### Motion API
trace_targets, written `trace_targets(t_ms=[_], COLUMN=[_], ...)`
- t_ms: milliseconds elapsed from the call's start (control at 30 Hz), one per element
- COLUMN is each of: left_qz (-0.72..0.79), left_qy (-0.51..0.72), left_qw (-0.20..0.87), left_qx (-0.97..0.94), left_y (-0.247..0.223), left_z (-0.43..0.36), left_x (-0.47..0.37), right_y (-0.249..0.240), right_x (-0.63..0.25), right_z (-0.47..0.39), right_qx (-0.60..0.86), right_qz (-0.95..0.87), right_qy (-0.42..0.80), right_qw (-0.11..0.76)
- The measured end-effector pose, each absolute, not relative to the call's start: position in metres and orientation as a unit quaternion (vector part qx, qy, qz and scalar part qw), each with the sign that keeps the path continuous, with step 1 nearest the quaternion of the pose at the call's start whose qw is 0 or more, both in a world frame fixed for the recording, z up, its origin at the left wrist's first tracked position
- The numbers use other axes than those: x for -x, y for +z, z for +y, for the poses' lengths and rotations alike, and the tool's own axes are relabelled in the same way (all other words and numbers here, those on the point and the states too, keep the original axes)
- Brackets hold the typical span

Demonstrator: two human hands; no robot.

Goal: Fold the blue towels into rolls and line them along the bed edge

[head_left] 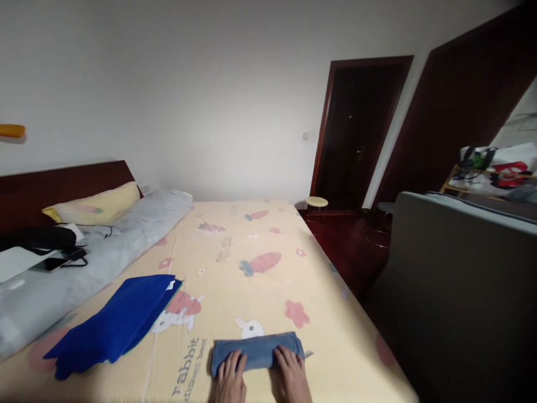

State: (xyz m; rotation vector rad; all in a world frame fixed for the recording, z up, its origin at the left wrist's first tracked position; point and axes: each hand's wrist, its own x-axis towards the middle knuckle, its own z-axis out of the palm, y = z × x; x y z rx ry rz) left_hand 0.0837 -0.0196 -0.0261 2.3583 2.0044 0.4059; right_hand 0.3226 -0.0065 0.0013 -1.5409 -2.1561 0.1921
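Observation:
A grey-blue cloth (258,350), folded into a narrow rectangle, lies on the bed's patterned yellow sheet (235,302) near the bottom of the view. On its left end rests my left hand (231,378), fingers bent and pressed onto the fabric. My right hand (290,374) presses on the right end in the same way, its fingers close together. Under the fingertips the cloth's near edge is partly hidden. Farther left, a folded dark blue cloth (117,322) lies flat on the sheet.
A grey rolled quilt (126,246) runs along the headboard side, with a yellow pillow (100,206), a phone (52,263) and black items. Beyond the bed's right edge stand a round stool (316,202), a dark door (356,134) and a large grey panel (453,291).

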Motion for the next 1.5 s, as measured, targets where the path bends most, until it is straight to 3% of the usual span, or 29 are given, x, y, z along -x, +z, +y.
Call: trace_targets(t_ms=[200, 567, 767, 933, 1100, 1500], left_qz=[0.611, 0.634, 0.656, 0.634, 0.57, 0.594], left_qy=[0.094, 0.021, 0.004, 0.06, 0.113, 0.083], left_qw=[0.061, 0.11, 0.09, 0.002, 0.011, 0.085], left_qx=[-0.783, -0.765, -0.75, -0.771, -0.814, -0.795], left_y=[0.005, 0.045, 0.035, 0.009, -0.002, 0.032], left_z=[-0.019, 0.007, 0.014, 0.014, 0.01, 0.004], left_x=[-0.036, -0.033, -0.033, -0.086, -0.129, -0.036], right_y=[0.009, 0.016, 0.024, 0.019, 0.009, 0.05], right_x=[-0.37, -0.382, -0.38, -0.317, -0.274, -0.366], right_z=[0.002, 0.027, 0.027, 0.016, 0.016, 0.029], right_qx=[0.596, 0.564, 0.594, 0.61, 0.545, 0.575], right_qz=[-0.771, -0.789, -0.778, -0.767, -0.809, -0.783], right_qy=[0.069, 0.152, 0.148, 0.086, 0.114, 0.185], right_qw=[0.214, 0.191, 0.142, 0.182, 0.187, 0.146])
